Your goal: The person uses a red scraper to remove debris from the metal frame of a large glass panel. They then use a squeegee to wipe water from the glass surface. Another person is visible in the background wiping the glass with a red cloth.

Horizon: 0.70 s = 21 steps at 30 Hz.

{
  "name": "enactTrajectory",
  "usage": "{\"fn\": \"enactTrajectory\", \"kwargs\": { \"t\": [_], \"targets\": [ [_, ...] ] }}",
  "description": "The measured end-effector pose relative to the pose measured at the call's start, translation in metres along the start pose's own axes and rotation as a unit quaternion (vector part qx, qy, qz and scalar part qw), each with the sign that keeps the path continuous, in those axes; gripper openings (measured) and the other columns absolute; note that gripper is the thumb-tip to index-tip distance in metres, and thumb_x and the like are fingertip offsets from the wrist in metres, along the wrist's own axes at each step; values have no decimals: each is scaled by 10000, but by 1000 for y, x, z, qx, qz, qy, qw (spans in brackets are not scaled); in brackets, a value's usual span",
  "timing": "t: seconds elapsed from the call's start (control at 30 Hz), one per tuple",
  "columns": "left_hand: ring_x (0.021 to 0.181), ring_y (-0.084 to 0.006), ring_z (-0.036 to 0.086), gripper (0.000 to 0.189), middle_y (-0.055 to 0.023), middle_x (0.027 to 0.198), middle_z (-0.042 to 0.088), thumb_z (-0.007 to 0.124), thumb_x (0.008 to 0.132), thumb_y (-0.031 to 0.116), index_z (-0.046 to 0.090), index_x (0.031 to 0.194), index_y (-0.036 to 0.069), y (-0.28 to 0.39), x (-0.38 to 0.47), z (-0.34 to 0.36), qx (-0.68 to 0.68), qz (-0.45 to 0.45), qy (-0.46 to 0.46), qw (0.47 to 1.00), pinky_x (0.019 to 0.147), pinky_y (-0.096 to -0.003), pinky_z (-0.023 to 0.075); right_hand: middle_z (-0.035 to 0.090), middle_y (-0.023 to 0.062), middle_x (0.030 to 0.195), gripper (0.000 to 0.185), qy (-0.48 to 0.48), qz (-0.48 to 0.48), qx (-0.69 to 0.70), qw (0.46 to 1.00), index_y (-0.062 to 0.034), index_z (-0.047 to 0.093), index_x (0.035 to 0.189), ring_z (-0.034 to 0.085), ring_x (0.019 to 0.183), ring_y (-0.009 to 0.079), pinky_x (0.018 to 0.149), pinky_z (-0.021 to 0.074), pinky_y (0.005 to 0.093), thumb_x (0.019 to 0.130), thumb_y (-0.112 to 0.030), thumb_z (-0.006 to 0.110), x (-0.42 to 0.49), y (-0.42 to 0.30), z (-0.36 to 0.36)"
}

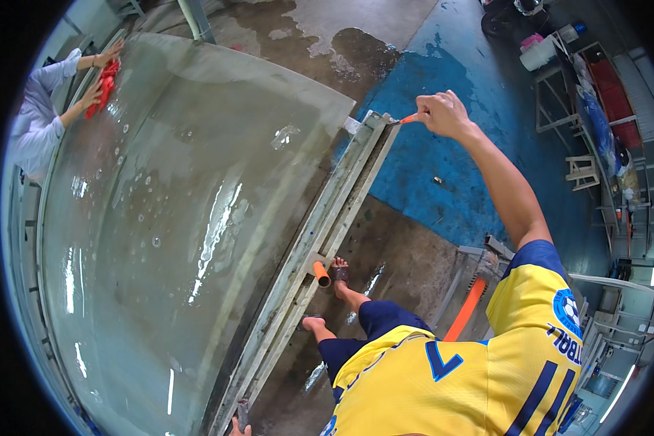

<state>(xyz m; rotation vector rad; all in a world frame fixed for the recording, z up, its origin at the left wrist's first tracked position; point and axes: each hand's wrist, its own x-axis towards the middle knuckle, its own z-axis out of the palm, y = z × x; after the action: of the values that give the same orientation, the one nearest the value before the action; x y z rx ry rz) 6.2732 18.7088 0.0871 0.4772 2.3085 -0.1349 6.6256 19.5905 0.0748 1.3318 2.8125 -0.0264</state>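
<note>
My right hand [441, 113] is shut on a small orange-handled tool [407, 119], whose dark tip meets the far end of a metal rail [354, 182]. The rail edges a large, wet, glass-like sheet [196, 163] covered in water and bubbles. At the bottom edge of the picture, part of my left hand [241, 429] shows beside a short grey tube [243, 413] on the rail. Most of that hand is cut off, so its grip is unclear. An orange pipe stub [321, 273] sticks out from the middle of the rail.
Across the sheet, another person's hands [94, 92] press a red cloth [104, 90] on its far edge. Wet floor [414, 82], partly blue, lies beyond the rail. A metal stand with an orange bar [466, 310] is beside me. A stool [581, 173] and loaded rack [613, 98] stand right.
</note>
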Motion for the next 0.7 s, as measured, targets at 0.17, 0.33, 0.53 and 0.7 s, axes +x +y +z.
{"fn": "enactTrajectory", "kwargs": {
  "t": [0.17, 0.33, 0.53, 0.7],
  "targets": [
    [1060, -494, 592, 647, -338, 1139, 620, 592, 936, 418, 446, 1442, 42, -15, 7, 8, 17, -37, -34, 999, 884, -513, 462, 655, 61, 679, 258, -18, -19, 78, 997, -140, 621, 712, 644, 730, 309, 715, 461, 426, 775, -360, 740, 8, 28, 16],
    [1031, -496, 599, 634, -330, 1120, 627, 595, 935, 405, 443, 1452, 71, -7, -1, 8, 31, -18, -7, 999, 857, -528, 465, 661, 47, 689, 212, -58, -205, 59, 975, -160, 617, 702, 656, 739, 297, 755, 482, 415, 781, -338, 699, 6, -76, 28],
    [1118, -473, 569, 649, -304, 1206, 611, 586, 946, 415, 440, 1442, 22, -1, -3, 5, 37, -37, -25, 998, 953, -500, 438, 663, 59, 727, 109, -83, -140, -31, 986, -173, 639, 770, 671, 761, 288, 660, 511, 417, 748, -267, 691, 14, -41, 7],
    [1233, -437, 519, 676, -281, 1328, 552, 581, 950, 433, 416, 1457, 18, -6, 8, 9, 4, -24, -15, 1000, 1016, -463, 411, 665, 67, 725, 194, -76, -23, 16, 997, -127, 624, 730, 663, 749, 300, 722, 486, 431, 791, -296, 696, 37, 32, -4]
  ]
}}
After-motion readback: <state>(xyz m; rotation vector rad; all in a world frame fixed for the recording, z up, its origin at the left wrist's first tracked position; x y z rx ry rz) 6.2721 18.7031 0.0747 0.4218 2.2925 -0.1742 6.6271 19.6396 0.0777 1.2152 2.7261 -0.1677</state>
